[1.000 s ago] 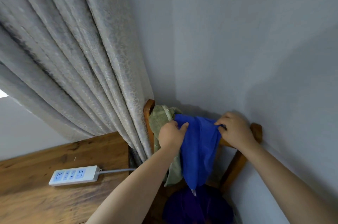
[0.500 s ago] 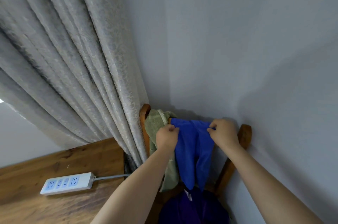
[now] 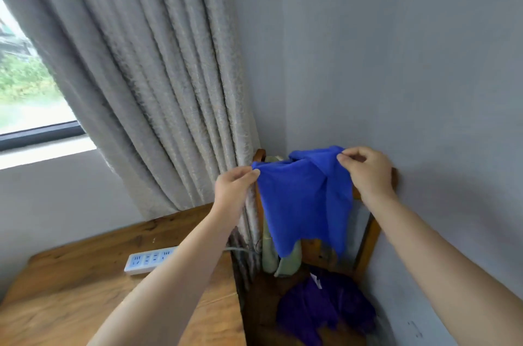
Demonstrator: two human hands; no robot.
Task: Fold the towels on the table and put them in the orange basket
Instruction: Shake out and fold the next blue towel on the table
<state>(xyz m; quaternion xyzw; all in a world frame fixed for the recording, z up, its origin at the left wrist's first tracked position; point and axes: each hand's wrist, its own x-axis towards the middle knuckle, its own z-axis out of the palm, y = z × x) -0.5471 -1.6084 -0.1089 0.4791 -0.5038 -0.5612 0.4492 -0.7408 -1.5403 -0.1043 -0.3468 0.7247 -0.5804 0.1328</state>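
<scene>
- The left hand [image 3: 235,190] pinches the upper left corner of the blue towel [image 3: 302,204] between thumb and fingertips.
- The right hand [image 3: 365,173] pinches the upper right edge of the same towel, fingers curled over a bunched fold.
- The blue towel hangs spread between the two hands, in front of the back of a wooden chair [image 3: 368,235], its lower corners loose above the seat.
- Behind the towel a pale green towel [image 3: 285,260] is draped over the chair back, mostly hidden.
- A purple towel [image 3: 325,309] lies crumpled on the chair seat, below the blue one.
- The chair sits in the corner, between a grey curtain [image 3: 158,91] and the grey wall [image 3: 396,62].
- Left of the chair, a wooden table [image 3: 70,289] carries a white power strip [image 3: 147,259], partly crossed by the left forearm.
- A window [image 3: 25,85] shows at the far left, beside the curtain.
</scene>
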